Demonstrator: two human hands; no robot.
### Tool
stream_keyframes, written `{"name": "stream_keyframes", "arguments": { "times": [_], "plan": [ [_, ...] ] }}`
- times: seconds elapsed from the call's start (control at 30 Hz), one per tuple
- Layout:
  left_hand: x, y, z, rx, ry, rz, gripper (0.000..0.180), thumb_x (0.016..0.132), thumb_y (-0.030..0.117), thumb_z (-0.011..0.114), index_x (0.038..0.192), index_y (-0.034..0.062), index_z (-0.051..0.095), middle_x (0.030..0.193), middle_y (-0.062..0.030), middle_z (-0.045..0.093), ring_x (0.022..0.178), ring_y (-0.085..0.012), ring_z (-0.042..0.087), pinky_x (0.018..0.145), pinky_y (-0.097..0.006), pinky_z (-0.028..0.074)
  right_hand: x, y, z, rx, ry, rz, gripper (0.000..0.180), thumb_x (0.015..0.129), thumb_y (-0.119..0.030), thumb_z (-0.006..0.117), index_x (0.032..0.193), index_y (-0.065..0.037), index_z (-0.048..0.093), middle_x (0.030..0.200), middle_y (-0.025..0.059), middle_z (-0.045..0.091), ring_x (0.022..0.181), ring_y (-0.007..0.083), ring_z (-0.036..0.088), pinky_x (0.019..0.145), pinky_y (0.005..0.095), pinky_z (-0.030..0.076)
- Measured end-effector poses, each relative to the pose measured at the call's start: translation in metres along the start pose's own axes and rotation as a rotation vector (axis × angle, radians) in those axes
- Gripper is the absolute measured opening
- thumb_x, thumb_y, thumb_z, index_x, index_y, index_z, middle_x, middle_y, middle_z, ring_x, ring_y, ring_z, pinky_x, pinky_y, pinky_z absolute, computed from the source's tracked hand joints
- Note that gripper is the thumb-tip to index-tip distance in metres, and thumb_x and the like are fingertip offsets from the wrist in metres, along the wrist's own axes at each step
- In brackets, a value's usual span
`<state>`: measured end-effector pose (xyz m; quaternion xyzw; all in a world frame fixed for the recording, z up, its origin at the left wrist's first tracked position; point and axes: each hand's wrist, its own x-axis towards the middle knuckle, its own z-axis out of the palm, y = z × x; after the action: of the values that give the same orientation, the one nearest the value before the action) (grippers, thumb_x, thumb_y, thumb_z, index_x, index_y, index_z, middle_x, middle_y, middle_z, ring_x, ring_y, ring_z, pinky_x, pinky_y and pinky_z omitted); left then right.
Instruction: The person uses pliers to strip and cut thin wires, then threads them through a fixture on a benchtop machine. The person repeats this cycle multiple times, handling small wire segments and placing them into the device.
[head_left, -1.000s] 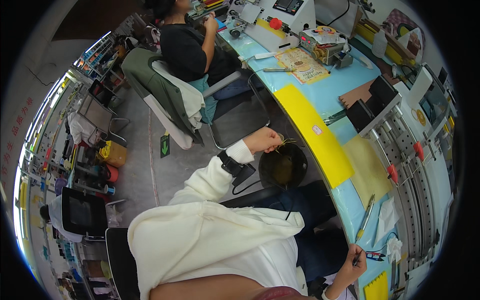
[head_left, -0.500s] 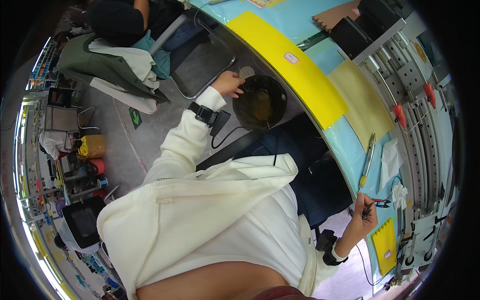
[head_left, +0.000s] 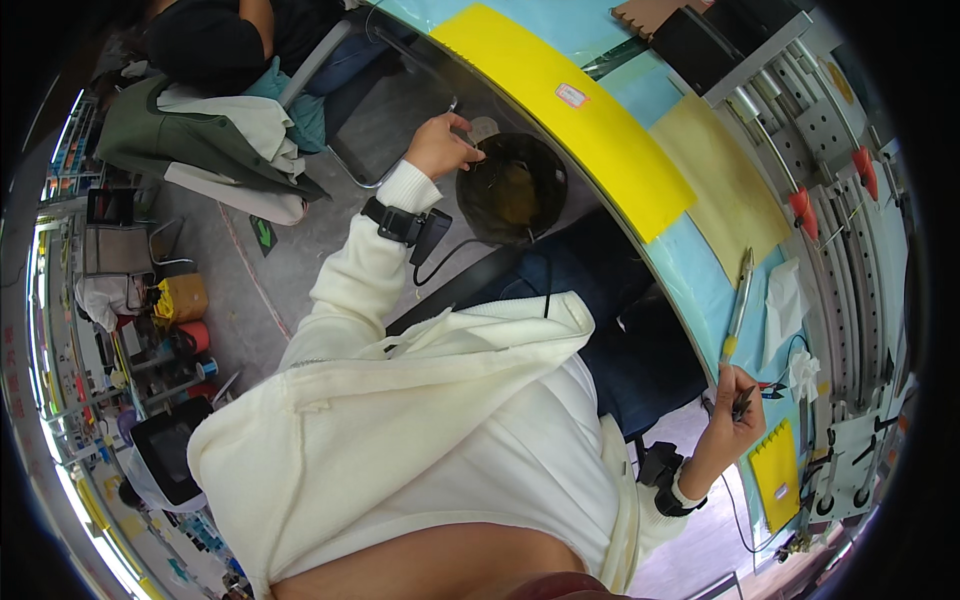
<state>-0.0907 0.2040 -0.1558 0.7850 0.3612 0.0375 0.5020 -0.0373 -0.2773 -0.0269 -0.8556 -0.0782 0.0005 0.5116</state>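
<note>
The left hand reaches out to the rim of a round black bin that sits on the floor below the curved edge of the light-blue workbench. Its fingers are curled together over something thin at the bin's near lip (too small to make out what). A black wrist device with a trailing cable sits just behind that hand, on the white sleeve.

The right hand is held up at the bench edge, fingers pinched on a small dark tool whose kind cannot be told. Just above that grip a long pair of tweezers with a yellow tip lies on the bench, with a white tissue beside it. Below the hand lies a yellow notepad. Well beyond the bin, a wide yellow mat runs along the bench edge.
</note>
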Motion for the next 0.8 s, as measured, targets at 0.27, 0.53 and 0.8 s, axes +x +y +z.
{"name": "stream_keyframes", "arguments": {
  "times": [0.27,0.53,0.8],
  "plan": [
    [0.006,0.007,0.003,0.185,0.006,0.089,0.019,0.086,0.018,0.074,0.084,-0.0013,0.074,0.073,-0.0063,0.069,0.061,-0.0138,0.061,0.062,-0.028,0.048,-0.001,0.0,-0.003,-0.036,0.009,0.022,0.011,0.091,-0.008,0.073,0.091,0.002,0.069,0.07,-0.0024,0.057,0.061,0.0034,0.04,0.057,0.0177,0.029],
    [-0.003,0.017,0.008,-0.091,-0.014,0.058,0.032,0.075,-0.001,0.078,0.102,-0.0067,0.061,0.073,-0.0119,0.072,0.065,-0.0155,0.067,0.06,-0.028,0.052,-0.001,0.0,-0.004,-0.045,0.009,0.021,0.009,0.091,-0.006,0.073,0.091,0.002,0.07,0.069,-0.0024,0.056,0.061,0.0031,0.04,0.057,0.0172,0.03],
    [-0.016,0.035,0.012,-0.01,-0.072,-0.012,0.055,0.08,0.005,0.078,0.128,-0.0089,0.054,0.08,-0.0134,0.073,0.068,-0.0155,0.069,0.062,-0.029,0.054,-0.001,0.002,-0.005,-0.028,0.002,0.015,0.009,0.09,-0.006,0.074,0.091,0.002,0.07,0.069,-0.0024,0.056,0.061,0.0034,0.039,0.057,0.0183,0.028]
  ]
}}
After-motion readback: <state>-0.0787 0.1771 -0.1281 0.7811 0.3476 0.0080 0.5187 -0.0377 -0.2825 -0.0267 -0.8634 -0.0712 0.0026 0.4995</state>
